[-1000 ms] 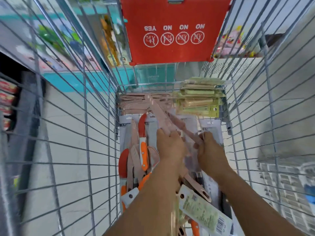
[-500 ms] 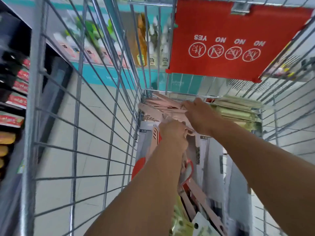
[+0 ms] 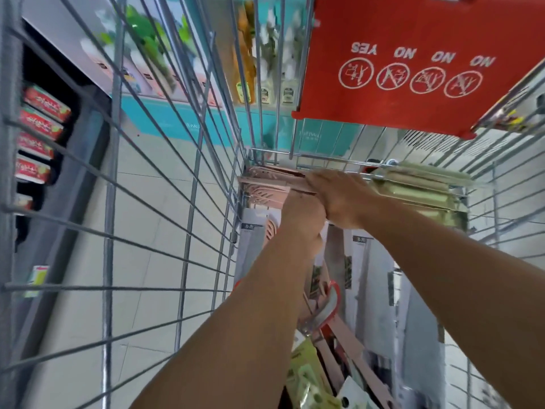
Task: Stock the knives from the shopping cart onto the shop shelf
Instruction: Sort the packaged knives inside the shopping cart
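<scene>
- Since a second ago our right hand (image 3: 339,199) has reached from mid-cart to the pink knife stack (image 3: 274,184) at the far end, fingers laid over it — whether they clamp, we cannot tell
- Left hand (image 3: 303,219), curled just beside it, seems to hold pink knives; we should lift a squared bundle
- Cart wall (image 3: 188,231) hems the left — straight up looks freest
</scene>
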The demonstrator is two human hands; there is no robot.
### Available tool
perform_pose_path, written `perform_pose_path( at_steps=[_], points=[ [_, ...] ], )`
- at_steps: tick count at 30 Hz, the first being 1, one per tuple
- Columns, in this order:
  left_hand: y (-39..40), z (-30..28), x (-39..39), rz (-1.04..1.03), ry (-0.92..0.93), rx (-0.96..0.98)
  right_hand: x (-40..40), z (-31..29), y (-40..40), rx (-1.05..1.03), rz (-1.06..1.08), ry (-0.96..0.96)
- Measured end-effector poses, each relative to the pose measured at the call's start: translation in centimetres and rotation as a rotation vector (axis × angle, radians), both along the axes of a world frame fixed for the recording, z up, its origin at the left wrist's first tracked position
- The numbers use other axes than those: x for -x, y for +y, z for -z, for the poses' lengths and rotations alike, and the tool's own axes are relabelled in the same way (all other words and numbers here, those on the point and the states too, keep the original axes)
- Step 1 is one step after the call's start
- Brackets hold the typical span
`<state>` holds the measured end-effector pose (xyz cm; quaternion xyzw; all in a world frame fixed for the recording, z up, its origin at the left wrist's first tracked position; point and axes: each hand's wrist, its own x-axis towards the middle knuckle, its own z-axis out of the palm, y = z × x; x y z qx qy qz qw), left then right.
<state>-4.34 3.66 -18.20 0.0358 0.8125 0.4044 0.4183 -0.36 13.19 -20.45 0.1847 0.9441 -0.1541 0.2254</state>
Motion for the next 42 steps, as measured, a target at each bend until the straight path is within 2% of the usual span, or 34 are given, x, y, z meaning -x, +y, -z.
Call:
perform_pose_path(
  at_steps=[3, 9, 12, 19, 25, 27, 30, 33, 36, 42],
  points=[
    [-0.3, 0.0, -0.3, 0.088, 0.093, 0.061, -1.2, -0.6, -0.7, -0.004, 0.089, 0.074],
    [-3.0, -0.5, -4.1, 0.428, 0.395, -0.004, -6.6, -1.8, -4.6, -0.016, 0.401, 0.231],
    [-4.6, -0.3, -6.4, 0.565, 0.461, -0.029, -10.4, -1.6, -7.4, 0.023, 0.595, 0.28],
    [-8.3, 0.4, -12.1, 0.927, 0.428, -0.024, -18.1, -0.1, -12.9, 0.011, 0.828, 0.176],
    [-9.7, 0.9, -15.7, 1.103, 0.436, 0.055, -22.4, -1.3, -15.6, 0.038, 1.018, -0.098],
    [-10.1, 1.0, -16.2, 1.141, 0.458, 0.102, -23.3, -1.3, -16.3, 0.047, 1.032, -0.124],
    [-11.1, 1.5, -16.5, 1.304, 0.603, 0.161, -24.7, -1.0, -17.0, 0.091, 0.978, -0.164],
    [-12.2, 1.6, -16.7, 1.427, 0.701, 0.125, -26.2, -0.9, -17.3, 0.088, 0.96, -0.12],
    [-13.1, 1.9, -16.4, 1.495, 0.703, 0.058, -26.8, -1.0, -17.6, 0.089, 0.959, -0.122],
    [-14.0, 0.5, -15.2, 1.632, 0.651, 0.081, -27.1, -0.6, -17.8, 0.066, 0.976, -0.108]
  ],
)
